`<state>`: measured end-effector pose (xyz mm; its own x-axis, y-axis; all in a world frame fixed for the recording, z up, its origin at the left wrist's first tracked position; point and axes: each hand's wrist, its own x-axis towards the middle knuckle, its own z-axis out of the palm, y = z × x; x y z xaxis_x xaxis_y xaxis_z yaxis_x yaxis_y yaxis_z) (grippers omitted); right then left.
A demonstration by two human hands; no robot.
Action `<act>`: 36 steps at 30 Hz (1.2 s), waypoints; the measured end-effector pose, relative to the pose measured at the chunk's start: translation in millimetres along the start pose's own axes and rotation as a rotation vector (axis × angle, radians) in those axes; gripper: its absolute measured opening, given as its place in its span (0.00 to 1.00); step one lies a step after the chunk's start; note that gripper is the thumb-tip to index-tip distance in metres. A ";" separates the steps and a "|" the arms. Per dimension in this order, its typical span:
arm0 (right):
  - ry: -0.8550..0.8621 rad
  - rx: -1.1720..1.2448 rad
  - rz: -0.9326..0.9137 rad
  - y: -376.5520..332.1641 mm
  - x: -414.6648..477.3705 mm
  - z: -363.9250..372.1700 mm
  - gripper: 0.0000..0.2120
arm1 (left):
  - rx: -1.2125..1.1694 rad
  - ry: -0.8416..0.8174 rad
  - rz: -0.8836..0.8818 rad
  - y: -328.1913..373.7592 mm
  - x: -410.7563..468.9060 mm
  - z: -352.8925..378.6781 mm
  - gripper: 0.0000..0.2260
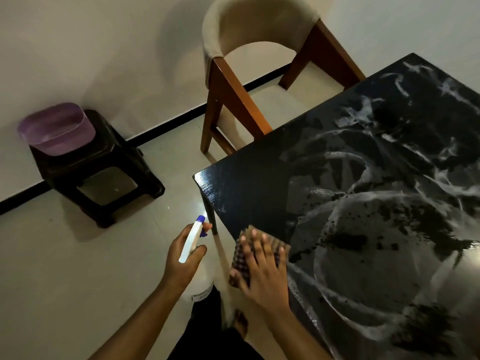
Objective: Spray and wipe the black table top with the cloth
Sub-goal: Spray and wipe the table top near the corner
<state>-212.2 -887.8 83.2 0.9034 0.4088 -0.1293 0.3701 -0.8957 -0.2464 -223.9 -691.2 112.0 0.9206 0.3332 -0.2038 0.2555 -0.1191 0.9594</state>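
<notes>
The black table top (259, 183) fills the right side, streaked with white wet smears and dark spots. My right hand (262, 271) lies flat with spread fingers on a checked brown cloth (240, 258) at the table's near left edge. My left hand (181, 258) grips a white spray bottle (193, 239) with a blue nozzle, held off the table over the floor, nozzle pointing away from me.
A beige upholstered chair with brown wooden legs (228, 100) stands at the table's far left side. A dark stool (104, 172) near the wall carries a purple plastic tub (57, 128). Pale tiled floor (78, 281) spreads to the left.
</notes>
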 end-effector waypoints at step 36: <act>0.028 0.010 0.217 69.8 120.4 -42.8 0.34 | 0.068 -0.081 -0.011 1.9 -37.7 40.0 0.19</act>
<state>-68.3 -908.6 91.5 0.9673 0.2019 -0.1535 0.1647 -0.9604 -0.2249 -246.3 -741.4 113.7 0.9379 0.2582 -0.2316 0.2822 -0.1800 0.9423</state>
